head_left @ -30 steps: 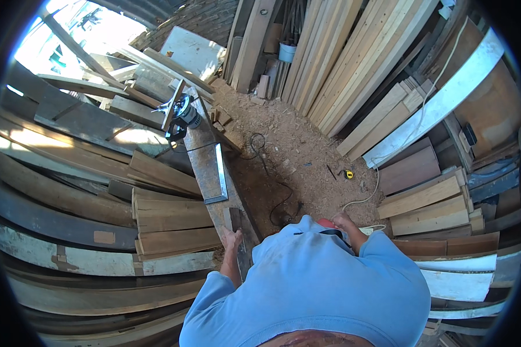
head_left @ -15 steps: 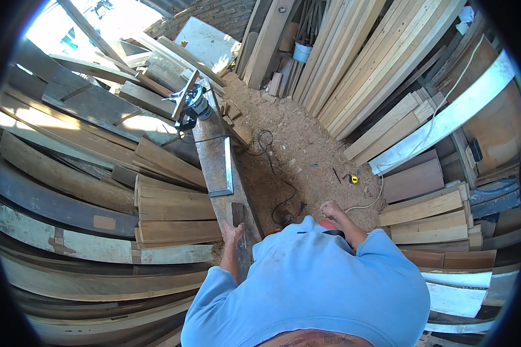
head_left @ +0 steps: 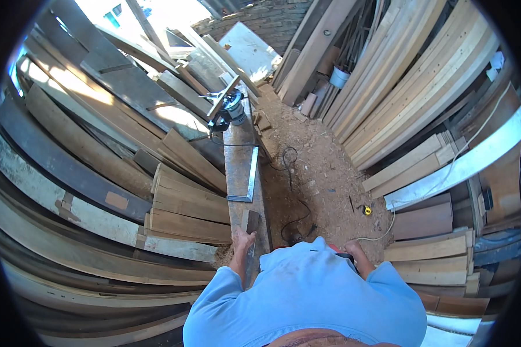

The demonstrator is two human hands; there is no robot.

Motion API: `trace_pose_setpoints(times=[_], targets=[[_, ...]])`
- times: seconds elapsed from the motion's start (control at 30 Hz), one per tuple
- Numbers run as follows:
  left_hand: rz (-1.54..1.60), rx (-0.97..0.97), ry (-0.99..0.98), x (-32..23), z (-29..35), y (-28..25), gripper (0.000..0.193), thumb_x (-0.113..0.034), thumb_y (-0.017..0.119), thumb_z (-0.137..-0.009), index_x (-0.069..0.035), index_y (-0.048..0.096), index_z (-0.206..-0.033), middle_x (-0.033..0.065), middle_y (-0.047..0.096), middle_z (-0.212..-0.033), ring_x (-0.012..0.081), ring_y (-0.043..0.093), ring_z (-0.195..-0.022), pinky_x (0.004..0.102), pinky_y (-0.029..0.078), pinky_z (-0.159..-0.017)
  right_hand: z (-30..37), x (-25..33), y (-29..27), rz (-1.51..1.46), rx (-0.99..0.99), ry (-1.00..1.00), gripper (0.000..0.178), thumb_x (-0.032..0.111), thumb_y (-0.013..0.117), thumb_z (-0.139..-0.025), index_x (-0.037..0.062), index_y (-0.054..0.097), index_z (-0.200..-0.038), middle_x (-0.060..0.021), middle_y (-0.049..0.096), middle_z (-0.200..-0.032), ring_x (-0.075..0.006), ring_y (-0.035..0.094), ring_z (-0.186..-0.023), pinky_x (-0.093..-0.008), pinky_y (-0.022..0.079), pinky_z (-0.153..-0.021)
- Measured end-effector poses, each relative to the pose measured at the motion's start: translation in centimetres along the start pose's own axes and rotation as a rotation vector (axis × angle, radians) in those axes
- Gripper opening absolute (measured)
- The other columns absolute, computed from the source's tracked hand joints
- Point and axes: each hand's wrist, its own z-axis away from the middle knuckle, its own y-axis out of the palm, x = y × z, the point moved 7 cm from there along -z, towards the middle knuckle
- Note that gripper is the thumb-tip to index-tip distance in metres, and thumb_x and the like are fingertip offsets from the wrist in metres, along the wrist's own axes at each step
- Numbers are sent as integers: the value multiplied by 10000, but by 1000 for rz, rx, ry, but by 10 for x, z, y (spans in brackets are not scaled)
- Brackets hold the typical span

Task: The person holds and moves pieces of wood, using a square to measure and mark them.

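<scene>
A narrow wooden bench plank [head_left: 240, 173] runs away from me on the left. My left hand [head_left: 243, 238] is closed around the near end of a short dark wooden block [head_left: 250, 221] on this plank. Just beyond the block lies a metal try square [head_left: 252, 179], its dark stock across the plank. A corded power tool [head_left: 231, 107] with a strip of wood against it rests at the plank's far end. My right hand [head_left: 355, 248] hangs low beside my body at the right, over the floor; its fingers are too indistinct to read.
A yellow tape measure [head_left: 366, 210] lies on the sawdust-covered floor [head_left: 324, 168], with a black cord [head_left: 295, 217] curling near the bench. Stacked boards [head_left: 188, 196] crowd the left. Tall planks [head_left: 399, 87] lean at the back right, near a white bucket [head_left: 338, 77].
The whole view has shifted, so the bench appears farther right. My right hand has dropped back closer to my body. My left hand stays on the block.
</scene>
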Motion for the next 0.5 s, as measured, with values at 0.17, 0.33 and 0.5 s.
trace_pose_setpoints(times=[0.17,0.33,0.5], targets=[[0,-29,-7,13,-6,5,854,-411,774,-762,-10,380,-1405,267,546,-1344,427,528,-1257,473,437,-1054,5,65,-31,-82,65,33,214,133,537,-792,46,732,-789,-163,693,-771,-288,669,-673,-427,510,-591],[0,-37,-1,10,-3,3,820,-397,775,-760,5,409,-1375,282,576,-1295,433,553,-1224,480,453,-1030,25,131,-68,-479,67,146,211,105,502,-816,32,646,-682,-108,591,-616,-215,576,-530,-396,444,-464],[-25,65,-75,6,-3,3,925,-435,785,-753,-64,338,-1473,246,518,-1402,410,509,-1294,468,428,-1074,12,128,-69,-480,-2,172,209,164,538,-839,45,709,-858,-129,684,-792,-245,659,-685,-382,509,-602]])
